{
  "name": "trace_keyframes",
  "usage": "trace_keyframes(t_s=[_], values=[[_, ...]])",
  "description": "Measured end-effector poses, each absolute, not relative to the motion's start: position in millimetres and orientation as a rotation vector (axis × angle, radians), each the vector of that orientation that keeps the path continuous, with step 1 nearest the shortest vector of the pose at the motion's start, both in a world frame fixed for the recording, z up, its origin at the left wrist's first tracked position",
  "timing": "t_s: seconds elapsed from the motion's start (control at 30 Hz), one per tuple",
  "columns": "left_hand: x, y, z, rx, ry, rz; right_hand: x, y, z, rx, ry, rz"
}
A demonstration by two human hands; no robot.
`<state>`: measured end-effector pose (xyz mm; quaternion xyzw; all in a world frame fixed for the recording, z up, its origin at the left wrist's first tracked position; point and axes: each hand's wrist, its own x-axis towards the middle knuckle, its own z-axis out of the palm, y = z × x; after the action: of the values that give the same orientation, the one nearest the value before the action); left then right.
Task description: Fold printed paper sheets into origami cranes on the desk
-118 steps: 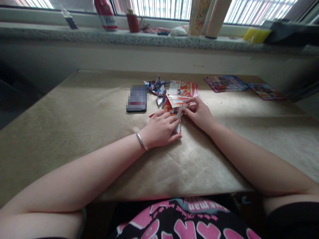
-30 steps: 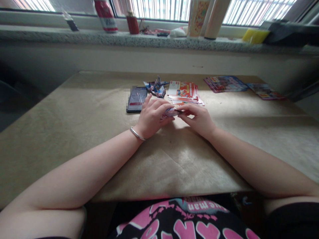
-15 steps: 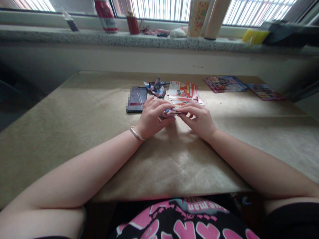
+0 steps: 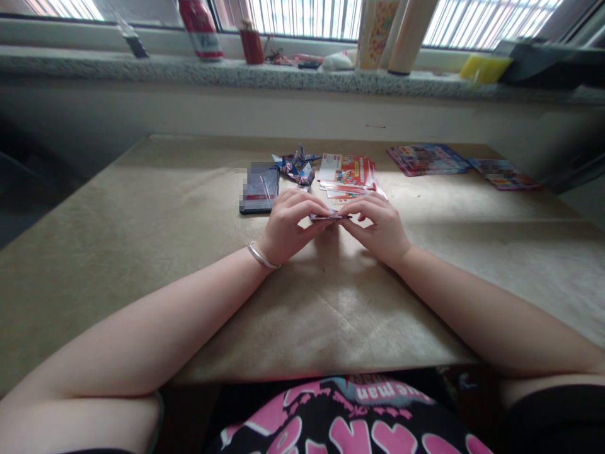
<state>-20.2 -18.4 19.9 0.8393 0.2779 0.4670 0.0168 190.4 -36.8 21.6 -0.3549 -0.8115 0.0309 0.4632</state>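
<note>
Between my two hands is a small, thin piece of printed paper or foil, seen almost edge-on just above the table. My left hand, with a silver bangle at the wrist, pinches its left side. The thumb and index finger of my right hand close on its right end. My fingers hide most of it. Just beyond them lie a stack of red and white printed cards or papers and a heap of crumpled, pointed blue printed pieces. A dark phone is left of the heap, close to my left fingers.
Two groups of colourful printed sheets or packs lie at the table's back right. On the granite windowsill stand a red and white can, a red bottle, tall containers and a yellow object.
The printed piece has turned from a tilted, bulkier look to flat and nearly edge-on. My fingers have shifted slightly around it. The other things are unmoved.
</note>
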Motion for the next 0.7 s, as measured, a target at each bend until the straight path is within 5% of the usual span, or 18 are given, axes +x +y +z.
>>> trace_keyframes(t_s=[0.7], values=[[-20.5,-18.8,21.1,2.681,0.846,1.389,191.8,-38.0,24.4,-0.828,-2.053,0.026]])
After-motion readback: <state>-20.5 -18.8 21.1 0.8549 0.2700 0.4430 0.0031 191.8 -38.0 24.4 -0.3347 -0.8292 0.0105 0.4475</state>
